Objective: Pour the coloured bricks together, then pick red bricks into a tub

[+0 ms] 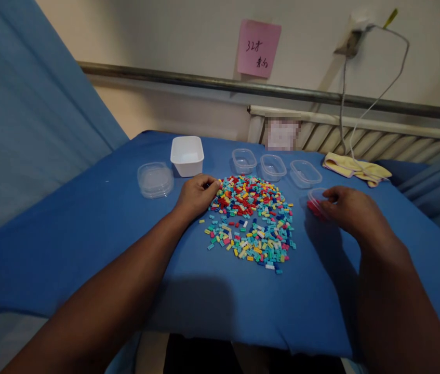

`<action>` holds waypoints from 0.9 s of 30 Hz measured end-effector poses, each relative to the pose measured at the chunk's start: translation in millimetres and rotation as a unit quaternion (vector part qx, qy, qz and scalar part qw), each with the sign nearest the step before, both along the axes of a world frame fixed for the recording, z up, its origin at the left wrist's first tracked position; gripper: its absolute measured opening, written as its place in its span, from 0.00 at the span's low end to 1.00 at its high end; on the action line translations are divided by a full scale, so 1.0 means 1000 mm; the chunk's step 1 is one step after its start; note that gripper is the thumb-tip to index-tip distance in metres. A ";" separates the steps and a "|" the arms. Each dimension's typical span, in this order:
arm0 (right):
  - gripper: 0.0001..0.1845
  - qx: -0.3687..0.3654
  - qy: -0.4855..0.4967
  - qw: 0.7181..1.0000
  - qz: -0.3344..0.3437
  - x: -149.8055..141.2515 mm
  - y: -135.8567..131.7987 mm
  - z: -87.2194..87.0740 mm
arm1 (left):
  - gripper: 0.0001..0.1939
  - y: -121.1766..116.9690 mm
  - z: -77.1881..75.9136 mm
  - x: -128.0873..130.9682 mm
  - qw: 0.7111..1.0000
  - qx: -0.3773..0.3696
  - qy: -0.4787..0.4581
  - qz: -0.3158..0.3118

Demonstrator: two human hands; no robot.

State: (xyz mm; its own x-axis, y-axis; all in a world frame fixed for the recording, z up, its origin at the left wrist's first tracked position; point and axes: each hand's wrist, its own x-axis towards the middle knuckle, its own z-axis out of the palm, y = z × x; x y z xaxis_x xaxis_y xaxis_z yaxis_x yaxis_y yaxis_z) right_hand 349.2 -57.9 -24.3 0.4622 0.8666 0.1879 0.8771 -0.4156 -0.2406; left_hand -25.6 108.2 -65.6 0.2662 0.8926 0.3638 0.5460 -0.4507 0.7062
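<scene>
A pile of small toy building bricks [249, 197] in red, yellow, teal, blue and white lies in the middle of the blue cloth. At the pile's upper left edge rests my left hand [197, 197], its fingers bent and closed toward the thumb; what they hold, if anything, is hidden. My right hand [350, 210] is to the right of the pile, thumb and fingers closed at the rim of a small clear plastic container [316, 196]. Red bricks [315, 209] show inside that container, partly covered by the hand.
Behind the pile stand three clear containers [244, 162]. A white tub [187, 156] and stacked clear lids [155, 180] are at the left. A yellow cloth [354, 169] lies at the back right, under a hanging cable [343, 104]. A radiator [321, 136] and metal rail [188, 83] run behind.
</scene>
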 end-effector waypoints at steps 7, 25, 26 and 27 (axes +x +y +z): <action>0.14 0.086 0.031 0.981 0.174 -0.056 0.011 -0.008 | 0.14 0.001 0.000 0.001 1.000 -0.001 0.001 0.002; 0.17 0.066 0.020 0.954 0.292 -0.120 0.033 -0.023 | 0.13 -0.006 0.005 0.003 1.000 0.004 0.007 -0.007; 0.16 0.089 0.033 0.946 0.310 -0.126 0.037 -0.025 | 0.13 -0.006 0.005 0.003 1.000 0.003 0.007 -0.007; 0.16 0.106 0.043 0.938 0.326 -0.132 0.042 -0.027 | 0.13 -0.007 0.005 0.003 1.000 0.004 0.005 -0.007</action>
